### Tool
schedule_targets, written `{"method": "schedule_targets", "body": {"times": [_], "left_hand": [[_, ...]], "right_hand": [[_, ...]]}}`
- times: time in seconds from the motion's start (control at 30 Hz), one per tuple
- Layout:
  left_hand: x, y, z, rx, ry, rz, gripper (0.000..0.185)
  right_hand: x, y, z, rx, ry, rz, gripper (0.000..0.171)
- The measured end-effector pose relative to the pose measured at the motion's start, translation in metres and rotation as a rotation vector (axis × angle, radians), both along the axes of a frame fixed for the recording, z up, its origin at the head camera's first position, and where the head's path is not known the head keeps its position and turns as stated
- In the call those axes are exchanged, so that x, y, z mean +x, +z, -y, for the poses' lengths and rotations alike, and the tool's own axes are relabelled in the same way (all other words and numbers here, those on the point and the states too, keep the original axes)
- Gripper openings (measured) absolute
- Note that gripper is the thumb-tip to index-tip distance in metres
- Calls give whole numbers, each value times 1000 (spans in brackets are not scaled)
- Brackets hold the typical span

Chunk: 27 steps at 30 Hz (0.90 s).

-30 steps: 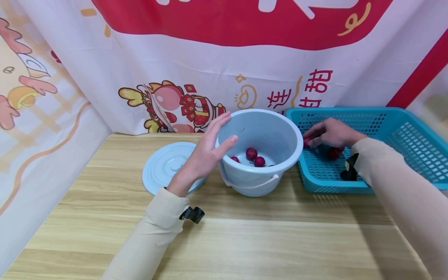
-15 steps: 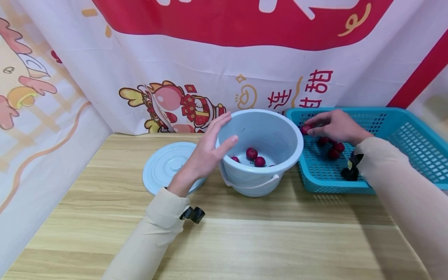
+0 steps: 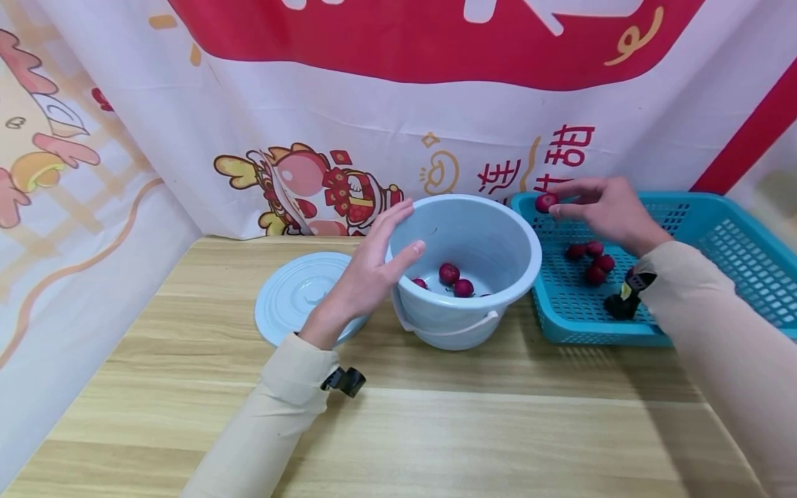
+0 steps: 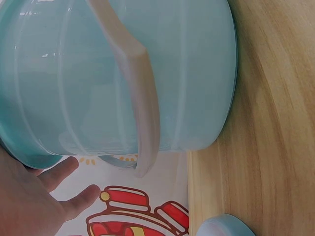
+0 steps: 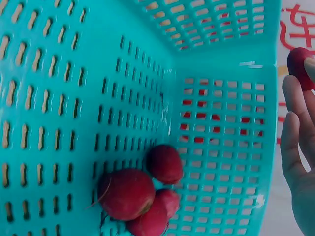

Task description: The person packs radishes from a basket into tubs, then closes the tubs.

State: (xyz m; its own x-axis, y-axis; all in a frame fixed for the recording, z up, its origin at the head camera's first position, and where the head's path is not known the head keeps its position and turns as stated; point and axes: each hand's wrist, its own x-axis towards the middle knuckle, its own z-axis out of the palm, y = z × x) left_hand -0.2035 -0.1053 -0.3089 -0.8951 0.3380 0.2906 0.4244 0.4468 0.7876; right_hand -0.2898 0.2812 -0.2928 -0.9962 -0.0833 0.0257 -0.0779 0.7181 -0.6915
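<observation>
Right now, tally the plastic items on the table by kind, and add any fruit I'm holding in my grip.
Bucket: 1
Lid: 1
Basket: 1
Red fruit pinched in the right hand: 1
Total: 4

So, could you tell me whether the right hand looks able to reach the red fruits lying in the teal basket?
Probably yes: the right hand hovers just above the teal basket, whose top is open, and nothing covers the red fruits. However, its grip already pinches one fruit.
</observation>
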Motion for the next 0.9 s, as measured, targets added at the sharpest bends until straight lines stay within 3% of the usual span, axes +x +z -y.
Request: {"method": "schedule_targets", "body": {"times": [0.63,0.9], "left_hand": [[0,0,-3,-3,-1,9,71],[0,1,-1,-16,6,7,71]], "right_hand": [[22,23,45,-55,27,-215,59],[26,31,68,-53,104,-300,50]]}}
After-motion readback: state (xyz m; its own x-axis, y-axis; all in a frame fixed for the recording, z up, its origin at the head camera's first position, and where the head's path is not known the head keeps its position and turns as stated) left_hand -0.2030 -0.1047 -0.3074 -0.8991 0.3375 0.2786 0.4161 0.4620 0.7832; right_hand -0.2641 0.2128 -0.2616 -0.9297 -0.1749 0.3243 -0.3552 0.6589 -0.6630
